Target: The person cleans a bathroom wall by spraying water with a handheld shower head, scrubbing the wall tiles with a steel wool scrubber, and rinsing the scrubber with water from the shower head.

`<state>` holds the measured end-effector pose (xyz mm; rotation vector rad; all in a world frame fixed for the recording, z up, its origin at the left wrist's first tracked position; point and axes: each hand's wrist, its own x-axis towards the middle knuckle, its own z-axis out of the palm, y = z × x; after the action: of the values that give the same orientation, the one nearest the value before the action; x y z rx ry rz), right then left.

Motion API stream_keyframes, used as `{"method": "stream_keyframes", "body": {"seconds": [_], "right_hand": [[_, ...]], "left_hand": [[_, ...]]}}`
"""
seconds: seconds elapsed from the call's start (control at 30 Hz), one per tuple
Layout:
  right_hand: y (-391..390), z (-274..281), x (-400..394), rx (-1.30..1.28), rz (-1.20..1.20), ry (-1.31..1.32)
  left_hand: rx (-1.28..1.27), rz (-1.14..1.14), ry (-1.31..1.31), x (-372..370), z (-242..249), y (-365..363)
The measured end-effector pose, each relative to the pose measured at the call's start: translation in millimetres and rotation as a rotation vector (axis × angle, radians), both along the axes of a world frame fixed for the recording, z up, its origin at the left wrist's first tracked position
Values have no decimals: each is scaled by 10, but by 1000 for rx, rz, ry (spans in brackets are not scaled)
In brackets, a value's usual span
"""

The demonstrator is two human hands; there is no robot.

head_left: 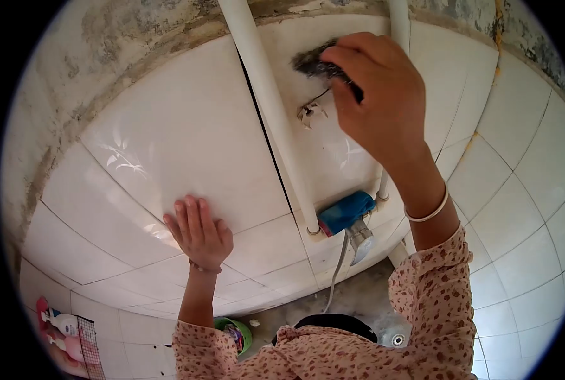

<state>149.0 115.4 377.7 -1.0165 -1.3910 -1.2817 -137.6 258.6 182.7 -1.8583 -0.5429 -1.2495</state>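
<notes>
R hand (380,95) w/ scourer (313,64), L (201,235) on tile (193,126).

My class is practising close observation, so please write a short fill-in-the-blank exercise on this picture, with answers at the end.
The dark scrubber is held in the person's ____.
The left hand is spread on the tiled wall, holding ____.
The covering on the tap is coloured ____.
The round basket below is coloured ____.
Missing words: right hand; nothing; blue; green.

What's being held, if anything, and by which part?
The right hand holds a dark, wiry scrubber by the end nearer the palm. The left hand, on the tiled wall, holds nothing.
</notes>
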Motion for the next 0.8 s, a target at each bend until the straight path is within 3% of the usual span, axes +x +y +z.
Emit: {"method": "stream_keyframes", "body": {"seconds": [0.8], "right_hand": [[178,113,-100,182,-65,-15]], "left_hand": [[19,13,-6,38,19,-29]]}}
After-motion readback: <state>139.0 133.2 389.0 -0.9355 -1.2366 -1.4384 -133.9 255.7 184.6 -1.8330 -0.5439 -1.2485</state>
